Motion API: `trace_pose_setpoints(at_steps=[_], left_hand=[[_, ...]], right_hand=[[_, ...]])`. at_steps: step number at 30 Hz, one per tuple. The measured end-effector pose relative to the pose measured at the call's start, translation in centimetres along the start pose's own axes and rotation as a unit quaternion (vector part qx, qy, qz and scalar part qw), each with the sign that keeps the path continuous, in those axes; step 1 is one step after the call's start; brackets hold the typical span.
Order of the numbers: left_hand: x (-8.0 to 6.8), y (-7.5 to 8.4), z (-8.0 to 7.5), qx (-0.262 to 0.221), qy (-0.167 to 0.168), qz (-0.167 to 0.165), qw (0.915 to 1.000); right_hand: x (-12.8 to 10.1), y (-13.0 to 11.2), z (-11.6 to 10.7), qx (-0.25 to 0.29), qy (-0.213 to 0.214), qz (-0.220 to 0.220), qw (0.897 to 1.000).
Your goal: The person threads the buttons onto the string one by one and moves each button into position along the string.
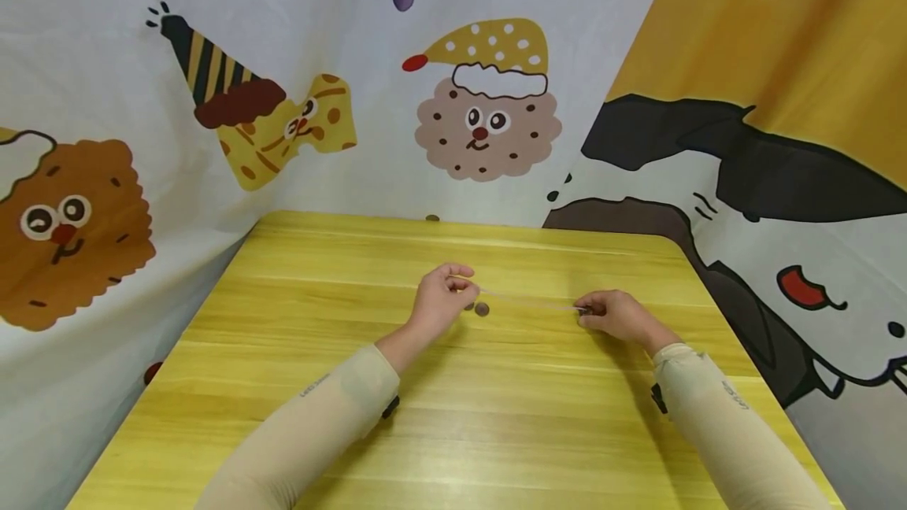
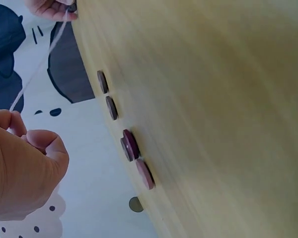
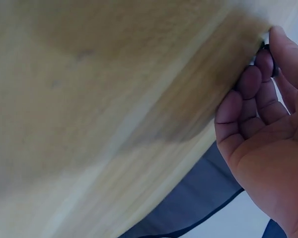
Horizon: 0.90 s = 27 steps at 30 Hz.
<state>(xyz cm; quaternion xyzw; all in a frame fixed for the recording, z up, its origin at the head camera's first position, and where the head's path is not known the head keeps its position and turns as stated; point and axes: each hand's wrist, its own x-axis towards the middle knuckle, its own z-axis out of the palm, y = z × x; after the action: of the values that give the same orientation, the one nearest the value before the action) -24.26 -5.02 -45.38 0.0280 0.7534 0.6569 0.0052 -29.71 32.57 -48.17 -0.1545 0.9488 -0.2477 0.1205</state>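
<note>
A thin pale string (image 1: 527,300) stretches almost straight between the two hands above the table. Its left end is pinched between the thumb and fingers of the left hand (image 1: 446,297). At the other end, the right hand (image 1: 616,315) pinches a small dark button-like disc (image 1: 584,310), mostly covered by the fingers; the string runs up to it. Below the left hand, a brown disc (image 1: 483,309) lies on the wood. The left wrist view shows several such discs in a row, among them a dark purple one (image 2: 131,144) and a pinkish one (image 2: 145,174).
The yellow wood-grain table (image 1: 453,415) reaches back to a hanging cloth (image 1: 340,14) printed with cartoon biscuits. This cloth also runs along the left and right sides. Both forearms, in beige sleeves (image 1: 319,415), extend over the table from its near side.
</note>
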Motion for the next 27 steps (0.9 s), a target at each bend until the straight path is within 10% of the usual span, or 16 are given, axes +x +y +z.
trace_pose_setpoints(at_steps=[8, 16, 22, 27], left_hand=[[0.1, -0.5, 0.3, 0.007, -0.006, -0.006, 0.9999], [0.1, -0.8, 0.5, 0.017, -0.006, 0.002, 0.9998], [0.2, -0.7, 0.8, 0.028, 0.002, 0.009, 0.9996], [0.2, -0.4, 1.3, 0.041, 0.009, 0.001, 0.9991]], right_hand=[[-1.2, -1.4, -1.3, -0.031, -0.027, -0.010, 0.999], [-1.4, -1.7, -1.9, -0.060, 0.060, -0.003, 0.996], [-0.5, -6.9, -0.8, 0.088, 0.075, -0.022, 0.993], [0.7, -12.4, 2.1, 0.235, 0.003, -0.080, 0.969]])
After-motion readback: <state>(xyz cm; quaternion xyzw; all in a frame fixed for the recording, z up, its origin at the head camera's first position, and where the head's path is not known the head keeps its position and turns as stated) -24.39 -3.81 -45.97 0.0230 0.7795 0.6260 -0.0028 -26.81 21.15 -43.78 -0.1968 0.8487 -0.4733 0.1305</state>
